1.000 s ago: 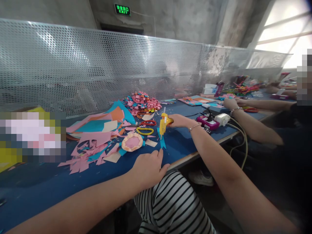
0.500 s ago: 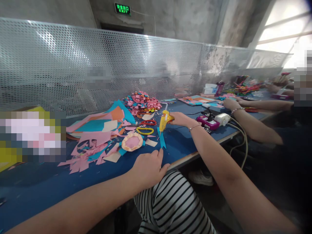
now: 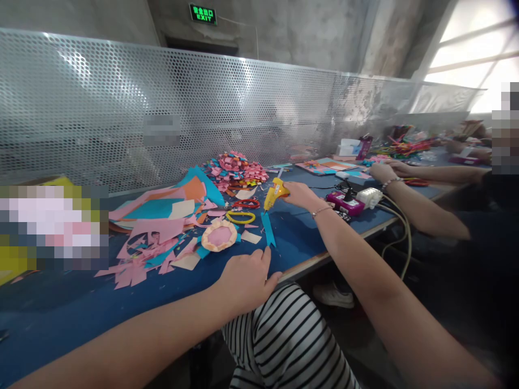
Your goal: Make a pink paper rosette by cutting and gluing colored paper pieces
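My right hand (image 3: 299, 195) is closed round the handle of a yellow glue gun (image 3: 275, 193), whose nozzle points down at the far end of a blue paper strip (image 3: 268, 229). A clear glue stick juts from the gun's back. My left hand (image 3: 247, 281) lies open on the near side of the blue tabletop, its index fingertip on the strip's near end. Left of the strip lies a round pink paper piece with a cream ruffled rim (image 3: 219, 236). Scissors with yellow handles (image 3: 240, 217) and others with red handles (image 3: 246, 203) lie behind it.
Paper scraps (image 3: 138, 254) and coloured sheets (image 3: 162, 208) cover the left side. A pile of small folded papers (image 3: 233, 170) stands against the perforated metal screen (image 3: 194, 108). At right are a purple power strip (image 3: 346, 203) with cables and a co-worker's hands (image 3: 385, 172).
The glue gun in my right hand has moved away from me along the blue strip, from its middle to its far end. My left hand stays in place.
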Demonstrator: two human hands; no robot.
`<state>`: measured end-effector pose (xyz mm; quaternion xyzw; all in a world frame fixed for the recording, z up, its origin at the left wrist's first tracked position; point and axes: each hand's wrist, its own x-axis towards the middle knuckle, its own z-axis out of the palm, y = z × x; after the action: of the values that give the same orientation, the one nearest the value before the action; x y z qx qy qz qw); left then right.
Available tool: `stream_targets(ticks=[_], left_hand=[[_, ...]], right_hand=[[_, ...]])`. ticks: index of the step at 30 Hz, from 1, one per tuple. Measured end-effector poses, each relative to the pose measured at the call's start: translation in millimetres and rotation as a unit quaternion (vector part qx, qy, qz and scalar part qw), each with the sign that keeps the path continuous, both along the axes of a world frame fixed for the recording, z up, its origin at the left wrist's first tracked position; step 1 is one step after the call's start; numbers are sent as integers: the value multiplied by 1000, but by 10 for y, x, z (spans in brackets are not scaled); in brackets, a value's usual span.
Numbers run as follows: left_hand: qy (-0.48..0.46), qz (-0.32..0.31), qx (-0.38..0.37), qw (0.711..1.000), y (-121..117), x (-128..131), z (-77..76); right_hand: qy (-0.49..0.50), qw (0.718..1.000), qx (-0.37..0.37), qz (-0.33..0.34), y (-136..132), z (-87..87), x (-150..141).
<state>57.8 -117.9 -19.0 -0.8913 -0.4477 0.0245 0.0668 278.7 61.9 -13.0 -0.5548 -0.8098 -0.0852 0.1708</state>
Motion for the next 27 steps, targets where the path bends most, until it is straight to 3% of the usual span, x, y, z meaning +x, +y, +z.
stream_targets(ticks=[9, 15, 21, 27], left_hand=[[4, 2, -5, 1000, -6, 1, 8], [9, 3, -9, 1000, -13, 8, 29], [9, 4, -8, 1000, -12, 10, 27], [6, 0, -4, 1000, -3, 4, 12]], right_hand=[[68, 994, 21, -79, -49, 43, -22], [134, 989, 1, -67, -31, 53, 49], [118, 991, -48, 32, -65, 64, 80], [110, 972, -150, 146, -130, 61, 28]])
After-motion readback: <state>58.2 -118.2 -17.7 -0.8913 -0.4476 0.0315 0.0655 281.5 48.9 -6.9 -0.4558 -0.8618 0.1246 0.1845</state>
